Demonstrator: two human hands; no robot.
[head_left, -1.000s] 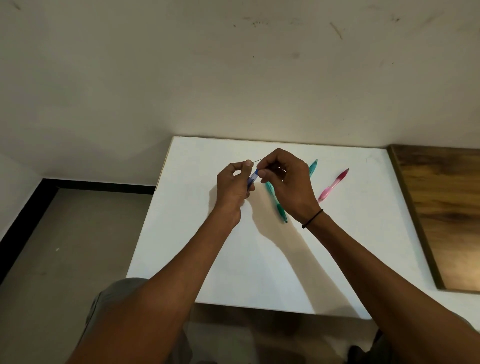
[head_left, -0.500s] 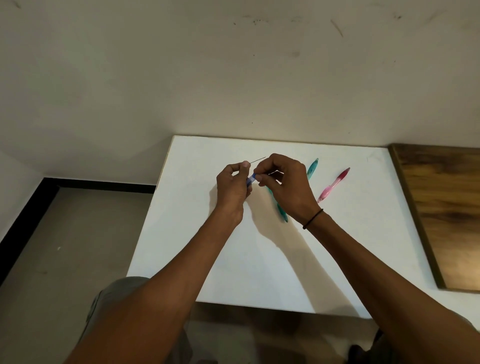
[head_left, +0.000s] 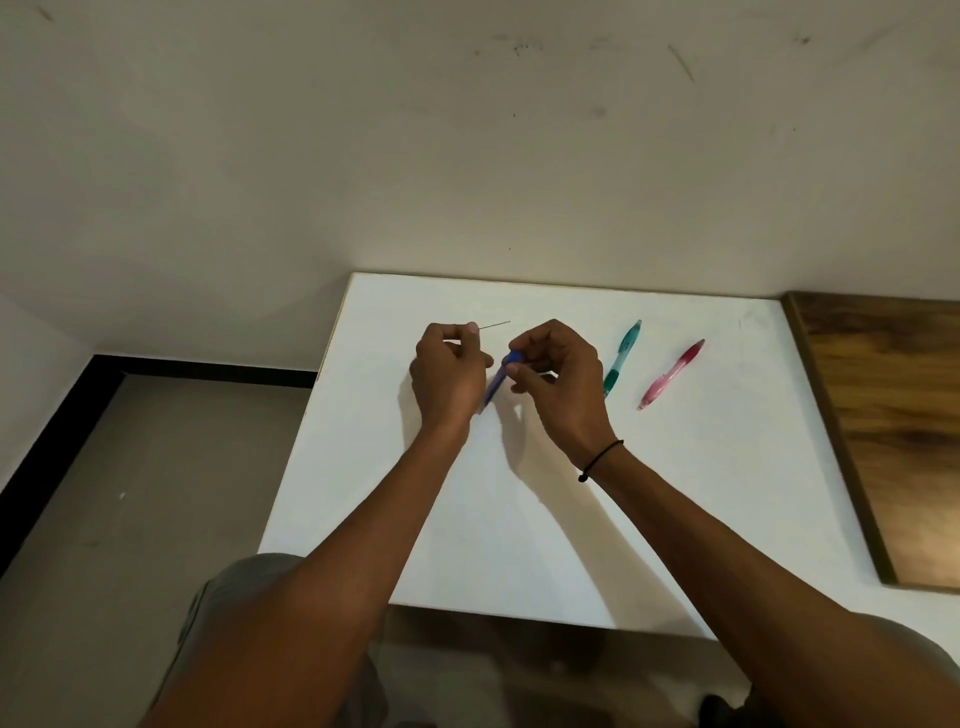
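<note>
Left hand (head_left: 449, 376) is pinching a thin lead (head_left: 495, 325) between thumb and forefinger, fingers curled tight. The lead is sticking out of the pinch toward the right hand (head_left: 563, 384), with its free end in the air and touching nothing.

Right hand is gripping the blue pencil (head_left: 497, 383) at its upper end with thumb and fingertips. The barrel is hanging down and away from that grip toward the left wrist, its lower end partly hiding behind the left hand.

The lead tip is sitting above and apart from the pencil grip, not lining up with it. Can't tell which pencil end is facing up or whether an opening is showing; it's blurred.

My read: they're setting up to feed the lead into the pencil.

Risks:
- Lead is going in off-axis -> side load, snap.
- Long free length beyond the pinch is flexing -> tip missing the hole.
- Pencil is dangling from a light fingertip hold -> barrel swinging or slipping onto the white table (head_left: 519, 545).
- Pinch pressure running too high -> lead breaking at the fingers.

Teal pen (head_left: 622, 357) is lying just outboard of the right-hand grip and the pink pen (head_left: 671, 375) is lying beyond it. A wide hand move risks knocking them.
</note>
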